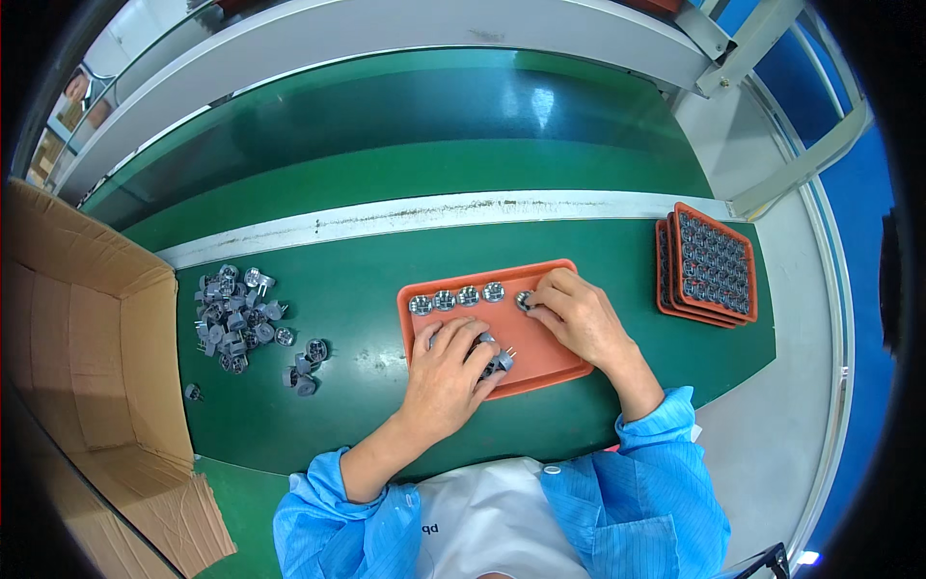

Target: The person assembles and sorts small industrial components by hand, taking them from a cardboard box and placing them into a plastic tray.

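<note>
Round grey components (498, 363) bunch up near the front of the orange tray (548, 349), right under the left hand (446, 374), whose fingers curl over them; whether they grip or merely corral, I can't tell, since the hand hides most of the cluster. Just beyond, the right hand (582, 320) has thumb and fingertips narrowed on a fifth component (524, 300), at the end of the line! Four set components (468, 295) stand in a neat row along the tray's far side, so it looks like early going: one row nearly made, the bare tray floor left to fill. And what lookers: short drum bodies, matte grey, thin metal pins poking from some, the row showing bright, silvery divided faces. Off to the left, a small loose group (307, 369) lies on the green table (362, 425), with a bigger jumbled pile (233, 318) farther out, plenty in supply. Over on the far right, stacked trays (712, 265) sit, the top one packed with similar pieces, below the white rail (434, 208).
</note>
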Tool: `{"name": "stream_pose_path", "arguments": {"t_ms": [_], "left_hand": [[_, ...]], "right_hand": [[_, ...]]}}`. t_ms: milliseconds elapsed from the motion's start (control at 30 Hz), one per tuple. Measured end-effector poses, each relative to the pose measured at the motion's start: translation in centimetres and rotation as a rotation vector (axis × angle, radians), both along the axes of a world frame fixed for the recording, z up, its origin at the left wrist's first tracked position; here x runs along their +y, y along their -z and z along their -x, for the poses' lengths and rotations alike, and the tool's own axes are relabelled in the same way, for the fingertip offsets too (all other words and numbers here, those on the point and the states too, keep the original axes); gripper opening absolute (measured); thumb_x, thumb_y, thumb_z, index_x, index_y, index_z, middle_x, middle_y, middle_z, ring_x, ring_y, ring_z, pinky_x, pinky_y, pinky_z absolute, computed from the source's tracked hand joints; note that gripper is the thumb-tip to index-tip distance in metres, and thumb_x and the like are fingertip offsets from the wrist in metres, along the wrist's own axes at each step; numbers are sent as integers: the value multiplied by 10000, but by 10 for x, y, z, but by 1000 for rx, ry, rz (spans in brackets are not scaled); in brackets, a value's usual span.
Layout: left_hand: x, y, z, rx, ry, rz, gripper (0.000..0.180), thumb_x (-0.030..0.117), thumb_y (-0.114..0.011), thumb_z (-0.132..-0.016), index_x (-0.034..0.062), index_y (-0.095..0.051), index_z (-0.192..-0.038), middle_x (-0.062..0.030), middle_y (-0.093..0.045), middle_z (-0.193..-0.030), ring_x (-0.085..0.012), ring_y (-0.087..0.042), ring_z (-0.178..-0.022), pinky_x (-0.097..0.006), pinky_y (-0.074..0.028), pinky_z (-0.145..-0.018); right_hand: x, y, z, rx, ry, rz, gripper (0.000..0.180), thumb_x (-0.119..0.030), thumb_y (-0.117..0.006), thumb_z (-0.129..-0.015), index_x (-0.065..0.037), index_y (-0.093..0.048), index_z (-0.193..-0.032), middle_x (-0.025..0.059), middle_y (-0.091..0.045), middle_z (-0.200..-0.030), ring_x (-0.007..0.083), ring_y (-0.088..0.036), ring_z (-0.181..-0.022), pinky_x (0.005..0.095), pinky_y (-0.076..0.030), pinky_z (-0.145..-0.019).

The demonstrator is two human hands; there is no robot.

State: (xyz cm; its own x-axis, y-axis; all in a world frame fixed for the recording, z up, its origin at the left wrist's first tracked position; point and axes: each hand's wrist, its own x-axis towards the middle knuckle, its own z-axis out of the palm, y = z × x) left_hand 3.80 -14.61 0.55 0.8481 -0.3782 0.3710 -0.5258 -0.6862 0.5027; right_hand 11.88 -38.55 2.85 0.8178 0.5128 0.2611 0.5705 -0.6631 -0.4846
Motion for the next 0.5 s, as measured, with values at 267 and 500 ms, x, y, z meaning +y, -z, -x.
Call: {"name": "stream_pose_path", "arguments": {"t_ms": [267, 500], "left_hand": [[-1, 2, -1, -3, -15, 12, 368, 184, -867, -814, 103, -667, -1112, -100, -635, -1285, -300, -621, -1207, -478, -412, -1031], [-1, 2, -2, 8, -19, 22, 375, 176, -868, -814, 83, -651, -1105, -134, -646, -1386, -326, -611, -1269, -489, -412, -1052]], "right_hand": [[11, 15, -11, -219, -59, -23, 95, -59, -767, -861, -40, -734, -948, 77, -679, -995, 305, -691, -981, 419, -587, -824], [13, 15, -10, -207, -12, -15, 86, -67, -773, -861, -47, -714, -921, 76, -669, -968, 300, -667, -928, 427, -567, -813]]}}
